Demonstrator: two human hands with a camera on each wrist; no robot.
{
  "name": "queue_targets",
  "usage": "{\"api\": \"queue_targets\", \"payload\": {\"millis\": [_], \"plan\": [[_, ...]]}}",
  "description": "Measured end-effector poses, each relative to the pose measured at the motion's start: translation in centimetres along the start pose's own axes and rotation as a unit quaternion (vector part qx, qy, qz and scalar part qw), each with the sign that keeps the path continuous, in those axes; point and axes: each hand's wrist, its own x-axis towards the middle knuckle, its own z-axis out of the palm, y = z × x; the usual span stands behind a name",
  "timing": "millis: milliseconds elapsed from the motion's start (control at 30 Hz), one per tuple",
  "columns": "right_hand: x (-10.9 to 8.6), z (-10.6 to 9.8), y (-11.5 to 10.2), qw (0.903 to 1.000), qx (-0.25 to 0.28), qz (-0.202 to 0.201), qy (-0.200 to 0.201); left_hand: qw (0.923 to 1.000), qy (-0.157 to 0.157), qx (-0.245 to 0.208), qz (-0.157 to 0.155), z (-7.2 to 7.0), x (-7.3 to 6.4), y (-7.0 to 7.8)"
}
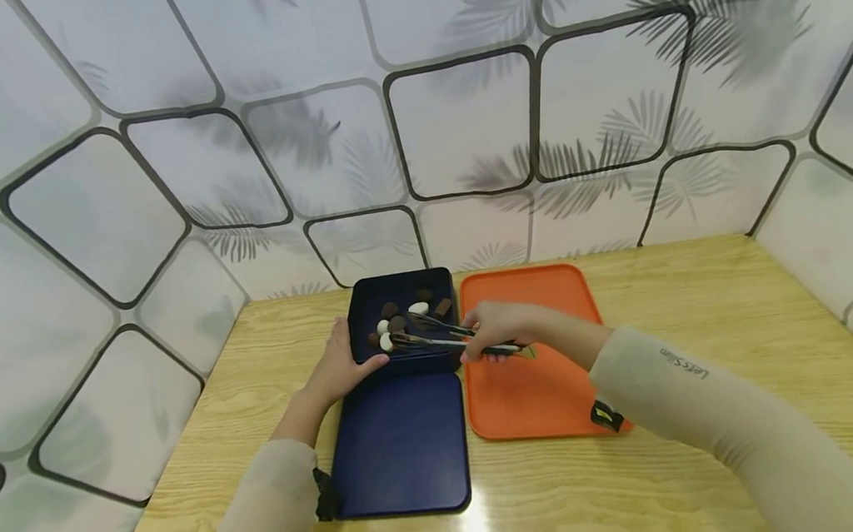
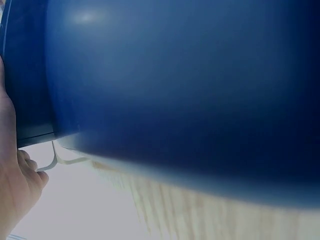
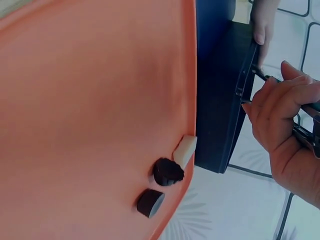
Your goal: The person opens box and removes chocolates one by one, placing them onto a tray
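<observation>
My left hand (image 1: 333, 369) holds the near left corner of a dark blue box (image 1: 423, 365), its thumb along the front rim. Inside the box lie several chocolates, among them a white one (image 1: 418, 308) and a brown block (image 1: 442, 307). From the right, my right hand (image 1: 499, 327) grips metal tongs (image 1: 433, 345) with dark handles, and their tips reach into the box among the chocolates. Whether the tips pinch a piece, I cannot tell. The right wrist view shows a white chocolate (image 3: 184, 151) and two dark chocolates (image 3: 167, 171) on an orange tray (image 3: 90, 100).
A dark blue lid (image 1: 403, 447) lies flat in front of the box. The orange tray stands just right of the box, partly under my right forearm. Behind the wooden table (image 1: 674, 447) rises a patterned wall covering (image 1: 468, 129), which also runs along both sides.
</observation>
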Motion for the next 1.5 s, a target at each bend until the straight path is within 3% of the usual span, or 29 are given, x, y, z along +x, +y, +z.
{"api": "queue_targets", "payload": {"millis": [300, 633, 1133, 1500], "plan": [[1.6, 0.5, -0.4, 0.9993, -0.022, 0.030, 0.000, 1.0000, -0.006, -0.001, -0.005, 0.2, -0.1, 0.0], [2.7, 0.8, -0.4, 0.9989, -0.032, 0.035, 0.005, 1.0000, -0.004, 0.000, -0.004, 0.3, -0.1, 0.2], [2.4, 0.6, 0.4, 0.9989, -0.034, 0.029, 0.016, 1.0000, -0.004, 0.002, -0.003, 0.0, -0.2, 0.4], [1.0, -0.1, 0.6, 0.9992, -0.037, -0.007, 0.016, 1.0000, 0.002, 0.002, 0.001, -0.2, -0.1, 0.3]]}}
